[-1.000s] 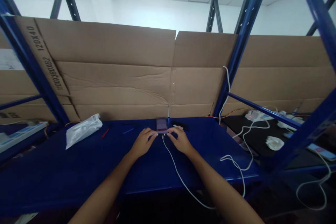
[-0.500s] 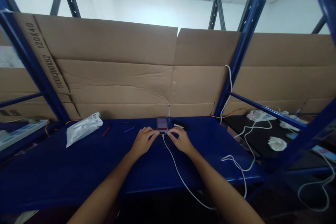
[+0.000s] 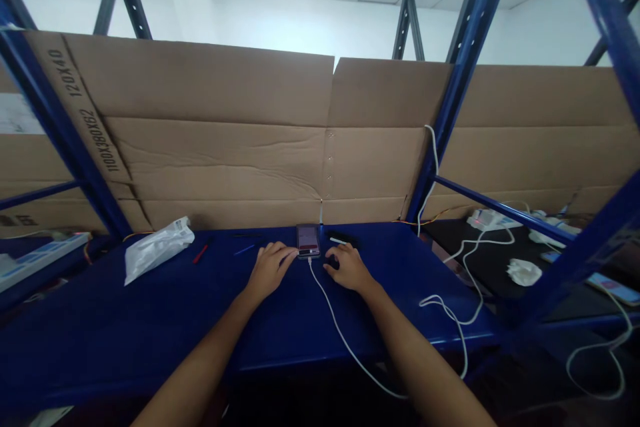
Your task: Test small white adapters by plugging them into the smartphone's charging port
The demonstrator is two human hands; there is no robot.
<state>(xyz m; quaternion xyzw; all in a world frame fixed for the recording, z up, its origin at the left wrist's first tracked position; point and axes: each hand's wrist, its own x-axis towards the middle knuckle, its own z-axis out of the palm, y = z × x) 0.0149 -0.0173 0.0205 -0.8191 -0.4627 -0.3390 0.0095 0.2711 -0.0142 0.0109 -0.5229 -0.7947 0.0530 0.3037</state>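
**While the left hand [image 3: 270, 271] and right hand [image 3: 349, 268] sit empty, a phone [image 3: 308, 240] lies between them**

Its long axis points straight away from the person, lit screen up, near the far edge of the blue worktop [image 3: 125, 327]. A white cable [image 3: 332, 320] leaves its near end and runs toward the person, over the edge. Both grips are released: the left fingers stop just beside the phone, while the right curl loosely, apart from it. Farther left, past a blue pen [image 3: 245, 249] and a red pen [image 3: 201, 253], lies a white plastic bag [image 3: 157, 250], its contents hidden.
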